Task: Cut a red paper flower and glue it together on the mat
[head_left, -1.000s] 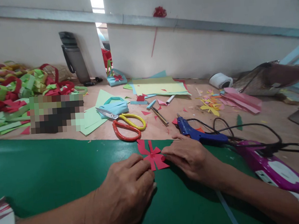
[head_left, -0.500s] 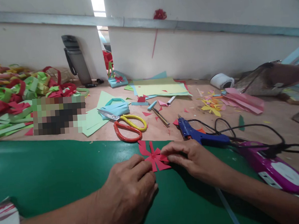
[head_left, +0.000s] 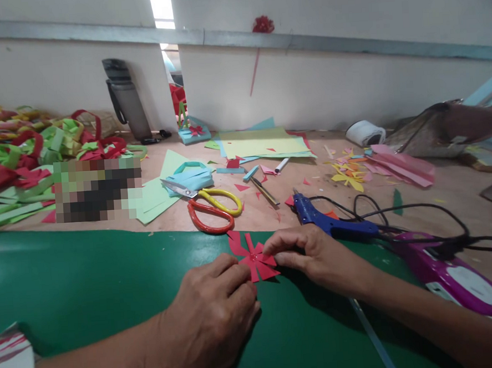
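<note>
A red paper flower (head_left: 257,265) with cut petals and a shiny blob at its centre lies between my two hands, over the green mat (head_left: 89,288). My left hand (head_left: 222,302) is closed at the flower's lower left edge, its fingertips partly hidden behind the knuckles. At the right side, the thumb and forefinger of my right hand (head_left: 312,255) pinch a petal. Just beyond the flower lie scissors (head_left: 214,213) with one red and one yellow handle. A blue glue gun (head_left: 334,220) rests behind my right hand.
A pink power strip (head_left: 455,276) with black cables lies at the right. A clear stick (head_left: 374,337) is under my right forearm. Paper sheets (head_left: 264,141), scraps and a pencil (head_left: 263,188) cover the back. A grey bottle (head_left: 128,99) stands beside piled paper pieces (head_left: 55,140).
My right hand has shifted very slightly up and left at the petal. The flower's right side has tilted a little; my left hand stays in place.
</note>
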Demonstrator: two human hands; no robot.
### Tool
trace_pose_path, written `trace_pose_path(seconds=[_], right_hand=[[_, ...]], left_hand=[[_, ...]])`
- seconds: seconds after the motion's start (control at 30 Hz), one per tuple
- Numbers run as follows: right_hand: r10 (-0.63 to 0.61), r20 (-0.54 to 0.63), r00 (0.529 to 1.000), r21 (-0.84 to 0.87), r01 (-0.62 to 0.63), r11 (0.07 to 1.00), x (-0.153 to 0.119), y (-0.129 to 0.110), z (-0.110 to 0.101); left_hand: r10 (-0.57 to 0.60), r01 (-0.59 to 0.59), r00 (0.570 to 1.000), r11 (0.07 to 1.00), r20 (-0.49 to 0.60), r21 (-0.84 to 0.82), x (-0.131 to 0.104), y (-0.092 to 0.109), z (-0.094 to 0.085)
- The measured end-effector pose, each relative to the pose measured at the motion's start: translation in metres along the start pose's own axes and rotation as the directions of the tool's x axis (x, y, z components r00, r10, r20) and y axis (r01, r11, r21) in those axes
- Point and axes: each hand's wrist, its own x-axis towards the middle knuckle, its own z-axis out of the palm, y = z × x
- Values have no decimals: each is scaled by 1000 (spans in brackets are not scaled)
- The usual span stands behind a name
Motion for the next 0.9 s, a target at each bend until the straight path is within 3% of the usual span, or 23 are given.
trace_pose_path(seconds=[0.5, 0.9], right_hand=[[28, -19, 999, 12, -28, 1000, 7, 1, 10], [94, -54, 994, -118, -99, 988, 8, -8, 11]], left_hand=[[-13, 14, 1000, 1000, 25, -25, -2, -2, 3], [-19, 19, 999, 1000, 32, -14, -1, 0, 1]])
